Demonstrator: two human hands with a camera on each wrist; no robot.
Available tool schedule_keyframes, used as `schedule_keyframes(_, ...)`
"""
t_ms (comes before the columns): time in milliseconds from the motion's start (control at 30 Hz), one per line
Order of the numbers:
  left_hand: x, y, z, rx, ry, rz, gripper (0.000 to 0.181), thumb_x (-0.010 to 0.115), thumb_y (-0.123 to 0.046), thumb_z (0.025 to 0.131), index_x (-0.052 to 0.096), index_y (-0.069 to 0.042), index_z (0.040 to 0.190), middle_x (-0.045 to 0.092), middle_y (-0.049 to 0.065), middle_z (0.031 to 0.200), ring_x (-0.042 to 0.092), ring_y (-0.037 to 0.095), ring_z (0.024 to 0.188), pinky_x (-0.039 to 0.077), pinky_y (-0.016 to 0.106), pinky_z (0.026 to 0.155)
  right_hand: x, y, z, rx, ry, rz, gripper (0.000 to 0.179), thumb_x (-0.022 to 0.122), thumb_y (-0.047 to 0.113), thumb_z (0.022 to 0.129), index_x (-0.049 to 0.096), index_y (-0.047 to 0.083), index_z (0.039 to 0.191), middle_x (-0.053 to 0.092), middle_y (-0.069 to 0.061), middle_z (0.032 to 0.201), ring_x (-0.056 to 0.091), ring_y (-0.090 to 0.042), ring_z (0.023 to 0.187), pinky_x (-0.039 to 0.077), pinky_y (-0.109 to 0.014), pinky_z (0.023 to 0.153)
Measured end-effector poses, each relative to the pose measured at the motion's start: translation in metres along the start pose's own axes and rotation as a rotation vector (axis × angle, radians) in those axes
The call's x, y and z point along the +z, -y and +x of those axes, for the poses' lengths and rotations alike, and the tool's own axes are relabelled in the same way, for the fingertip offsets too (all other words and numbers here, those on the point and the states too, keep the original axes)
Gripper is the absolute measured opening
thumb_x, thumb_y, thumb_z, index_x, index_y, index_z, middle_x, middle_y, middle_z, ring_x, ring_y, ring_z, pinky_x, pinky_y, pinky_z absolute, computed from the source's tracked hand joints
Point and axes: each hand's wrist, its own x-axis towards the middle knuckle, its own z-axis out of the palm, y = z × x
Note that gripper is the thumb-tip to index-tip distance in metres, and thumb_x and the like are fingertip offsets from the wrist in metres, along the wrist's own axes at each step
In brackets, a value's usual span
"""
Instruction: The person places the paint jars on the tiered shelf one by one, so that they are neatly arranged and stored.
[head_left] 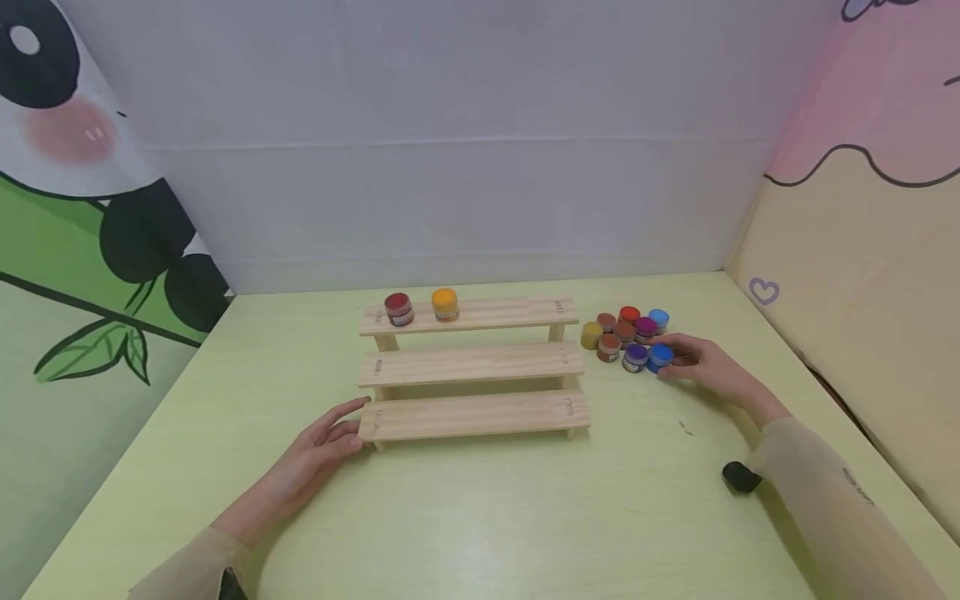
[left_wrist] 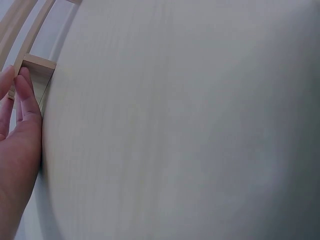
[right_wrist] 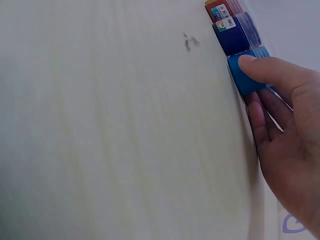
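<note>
A three-tier wooden stand [head_left: 480, 417] sits mid-table. My left hand [head_left: 322, 450] holds the left end of its lowest board, thumb at the front corner and index finger toward the back. In the left wrist view, fingers [left_wrist: 27, 95] lie against the stand's end by a leg. My right hand [head_left: 708, 367] grips a blue paint jar [head_left: 660, 357] at the near right of a jar cluster, thumb on its near side. A purple-blue jar [right_wrist: 235, 35] stands right beside it. On the top board are a dark red jar [head_left: 399, 309] and an orange-yellow jar [head_left: 445, 305].
Several more jars stand close together right of the stand, among them a mustard-yellow jar [head_left: 591, 336], a red jar [head_left: 629, 315] and a light blue jar [head_left: 659, 319]. A black object [head_left: 741, 477] shows at the right sleeve. Printed walls border the table.
</note>
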Motion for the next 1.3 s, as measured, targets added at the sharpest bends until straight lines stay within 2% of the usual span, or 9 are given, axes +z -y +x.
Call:
schedule_keyframes(67,0.0003,-0.0001,0.0003,-0.010,-0.011,-0.002,0.064,0.057,-0.024,0.100,0.026,-0.022,0.155,0.058,-0.009,0.131,0.058,0.001,0.118,0.045,0.014,0.096,-0.0006,-0.0005,-0.0005,0.001,0.000,-0.001,0.052,0.068,0.027,0.094,0.053,0.011,0.141,0.053,-0.016,0.142,0.056,-0.005,0.109,0.043,-0.008,0.089)
schedule_keyframes(367,0.0005,0.0001,0.0034,-0.027,-0.017,0.003,0.066,0.059,-0.027,0.099,0.025,-0.023,0.156,0.054,-0.001,0.139,0.057,0.002,0.119,0.044,0.014,0.097,-0.0043,-0.0045,-0.0022,0.035,0.036,0.102,0.053,0.066,0.025,0.095,0.049,0.007,0.142,0.049,-0.020,0.145,0.053,0.012,0.107,0.041,-0.006,0.091)
schedule_keyframes(867,-0.0014,0.0007,0.0029,-0.003,-0.006,0.001,0.064,0.057,-0.024,0.100,0.025,-0.022,0.155,0.058,-0.009,0.131,0.058,0.001,0.118,0.044,0.014,0.096,-0.0079,0.0025,-0.0001,0.058,0.073,0.121,0.054,0.065,0.026,0.096,0.047,0.007,0.143,0.048,-0.018,0.147,0.052,0.005,0.111,0.040,-0.007,0.091)
schedule_keyframes(1067,-0.0013,0.0008,0.0026,-0.016,-0.012,0.003,0.064,0.057,-0.024,0.100,0.025,-0.023,0.155,0.057,-0.008,0.133,0.057,0.001,0.119,0.044,0.014,0.096,-0.0079,0.0039,-0.0005,0.072,0.072,0.143,0.054,0.065,0.025,0.096,0.046,0.006,0.143,0.048,-0.019,0.147,0.052,0.008,0.109,0.040,-0.005,0.091)
schedule_keyframes(1300,-0.0002,0.0022,0.0016,-0.005,-0.002,0.008,0.065,0.057,-0.024,0.100,0.024,-0.021,0.156,0.055,-0.001,0.137,0.057,0.002,0.119,0.044,0.014,0.096,-0.0052,0.0034,-0.0028,0.069,0.063,0.160,0.053,0.064,0.025,0.096,0.047,0.004,0.142,0.049,-0.021,0.144,0.053,0.010,0.107,0.040,-0.005,0.091)
